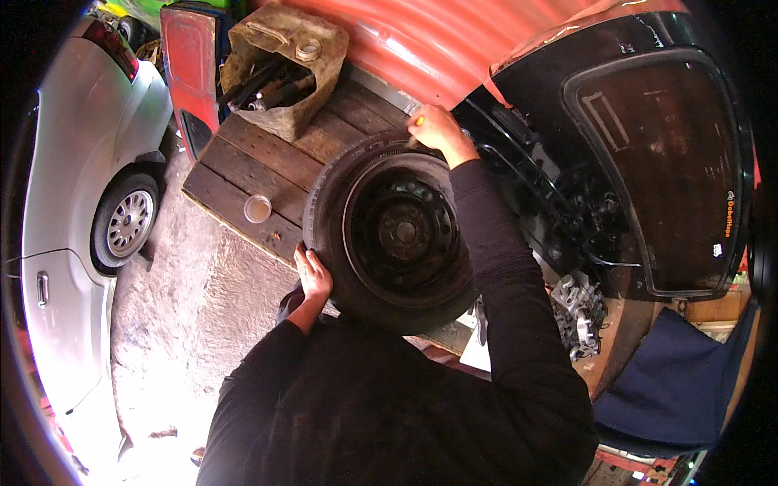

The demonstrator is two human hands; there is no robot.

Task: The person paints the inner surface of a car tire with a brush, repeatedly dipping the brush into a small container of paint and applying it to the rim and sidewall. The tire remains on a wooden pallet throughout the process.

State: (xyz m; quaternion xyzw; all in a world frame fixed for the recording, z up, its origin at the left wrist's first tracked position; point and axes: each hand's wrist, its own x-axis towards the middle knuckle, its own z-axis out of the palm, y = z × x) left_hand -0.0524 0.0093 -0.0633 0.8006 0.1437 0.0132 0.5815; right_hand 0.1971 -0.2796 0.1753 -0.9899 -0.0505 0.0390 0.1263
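A black tyre (331,194) on a dark steel wheel (403,232) lies on a wooden plank bench in front of me. My left hand (314,274) rests against the tyre's near left side, fingers stretched along the rubber. At the tyre's far edge, my right hand (442,132) is closed round what looks like a small brush (421,121); its yellow handle shows between the fingers, and pale bristles seem to touch the sidewall. Most of the brush is hidden by the hand. A clear plastic cup (258,209) with cloudy liquid stands on the planks left of the tyre.
A cut-open jerrycan (285,121) with tools stands at the bench's back left. Right of the wheel are a black car tailgate (648,162), a metal engine part (579,316) and a dark blue cloth (673,381). A silver car (69,202) is parked on the left.
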